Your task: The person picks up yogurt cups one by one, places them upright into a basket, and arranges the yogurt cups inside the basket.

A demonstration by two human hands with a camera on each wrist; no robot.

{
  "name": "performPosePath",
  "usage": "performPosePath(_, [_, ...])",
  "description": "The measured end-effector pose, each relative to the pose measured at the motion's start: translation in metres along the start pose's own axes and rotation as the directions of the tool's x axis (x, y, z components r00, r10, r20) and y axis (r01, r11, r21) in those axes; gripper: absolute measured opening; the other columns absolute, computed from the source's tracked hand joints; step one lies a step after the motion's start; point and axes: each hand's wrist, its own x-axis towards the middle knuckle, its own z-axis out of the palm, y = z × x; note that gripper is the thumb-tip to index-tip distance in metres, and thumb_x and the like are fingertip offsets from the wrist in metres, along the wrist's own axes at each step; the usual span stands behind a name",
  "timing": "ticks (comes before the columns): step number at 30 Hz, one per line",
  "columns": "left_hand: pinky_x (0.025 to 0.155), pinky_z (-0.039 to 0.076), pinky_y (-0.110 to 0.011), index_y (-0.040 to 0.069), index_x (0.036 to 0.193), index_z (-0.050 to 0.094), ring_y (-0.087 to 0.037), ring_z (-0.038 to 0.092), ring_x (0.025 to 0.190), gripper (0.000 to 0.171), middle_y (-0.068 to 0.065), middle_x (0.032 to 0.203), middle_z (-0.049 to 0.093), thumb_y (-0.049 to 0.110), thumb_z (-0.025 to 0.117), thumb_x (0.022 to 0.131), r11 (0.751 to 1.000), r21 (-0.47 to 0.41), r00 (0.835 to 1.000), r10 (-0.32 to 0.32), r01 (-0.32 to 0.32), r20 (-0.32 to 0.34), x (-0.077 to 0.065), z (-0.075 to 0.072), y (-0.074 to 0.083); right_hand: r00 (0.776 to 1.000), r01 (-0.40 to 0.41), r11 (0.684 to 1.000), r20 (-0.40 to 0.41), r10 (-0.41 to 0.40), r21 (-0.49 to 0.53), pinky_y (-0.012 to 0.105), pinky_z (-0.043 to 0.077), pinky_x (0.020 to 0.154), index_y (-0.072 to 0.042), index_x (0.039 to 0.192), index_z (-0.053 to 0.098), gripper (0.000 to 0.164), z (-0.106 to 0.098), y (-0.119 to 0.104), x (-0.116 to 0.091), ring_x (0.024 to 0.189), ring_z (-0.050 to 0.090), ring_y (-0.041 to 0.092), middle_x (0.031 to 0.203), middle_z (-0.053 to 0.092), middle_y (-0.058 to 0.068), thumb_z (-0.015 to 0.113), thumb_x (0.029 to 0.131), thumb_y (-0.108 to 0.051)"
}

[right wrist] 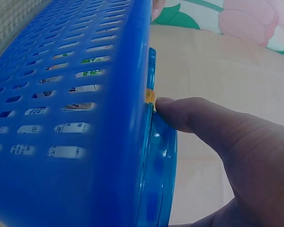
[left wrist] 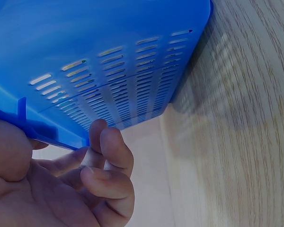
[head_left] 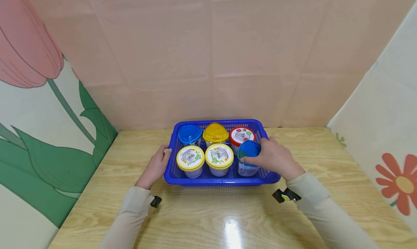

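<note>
A blue plastic basket (head_left: pixel 224 182) stands on the wooden table, holding several lidded tubs in two rows. My left hand (head_left: pixel 155 166) grips the basket's left rim, thumb over the edge; in the left wrist view its fingers curl beside the slotted wall. At the basket's front right corner my right hand (head_left: pixel 279 157) holds a clear tub with a blue lid (head_left: pixel 248 150), thumb against the lid's near side. The far fingers are mostly hidden. Left of it in the front row sit two tubs with yellow-rimmed white lids (head_left: pixel 219 156).
The back row has a blue domed-lid tub (head_left: pixel 190 134), a yellow domed-lid tub (head_left: pixel 215 132) and a red-rimmed tub (head_left: pixel 242 134). A pinkish backdrop (head_left: pixel 208 60) rises behind the table (head_left: pixel 192 216). Flower-printed panels flank both sides.
</note>
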Motion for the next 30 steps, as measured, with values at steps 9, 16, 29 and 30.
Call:
performPosePath(9, [0.083,0.054,-0.045,0.001,0.144,0.043,-0.025,0.067,0.091,0.047,-0.018,0.107,0.067,0.032,0.034,0.111,1.0,-0.013,1.0,-0.015,0.016,0.011,0.0009,0.0001,0.0001,1.0,0.0,1.0,0.014,0.0,-0.02,0.044,0.056,0.066,0.012,0.123,0.056,0.104,-0.0003,-0.0006,0.0005,0.089,0.058,0.032,0.109,0.06,0.023,0.074,0.069,-0.076])
performPosePath(16, [0.085,0.053,-0.046,0.001,0.144,0.043,-0.027,0.066,0.092,0.047,-0.018,0.108,0.067,0.033,0.034,0.11,1.0,-0.002,1.0,-0.016,0.016,0.011,-0.0001,0.0001,-0.0007,1.0,0.008,1.0,0.029,-0.007,-0.023,0.042,0.054,0.066,0.01,0.122,0.057,0.101,-0.0013,-0.0022,0.0005,0.09,0.057,0.03,0.106,0.061,0.02,0.075,0.069,-0.074])
performPosePath(29, [0.086,0.053,-0.046,0.001,0.145,0.042,-0.027,0.066,0.095,0.048,-0.019,0.111,0.066,0.033,0.033,0.11,1.0,-0.008,1.0,-0.017,0.017,0.02,-0.0002,0.0003,-0.0018,0.999,0.017,0.999,0.037,-0.015,-0.042,0.039,0.051,0.064,0.007,0.12,0.058,0.099,-0.001,-0.0021,0.0049,0.089,0.055,0.028,0.102,0.06,0.016,0.078,0.066,-0.073])
performPosePath(30, [0.086,0.053,-0.046,0.001,0.145,0.042,-0.027,0.066,0.096,0.048,-0.019,0.111,0.066,0.034,0.033,0.11,1.0,-0.009,1.0,-0.02,0.02,0.019,0.0002,0.0003,-0.0023,0.999,0.015,0.999,0.04,-0.013,-0.043,0.04,0.052,0.064,0.007,0.12,0.058,0.1,-0.001,-0.0019,0.0054,0.089,0.055,0.028,0.103,0.061,0.016,0.078,0.066,-0.074])
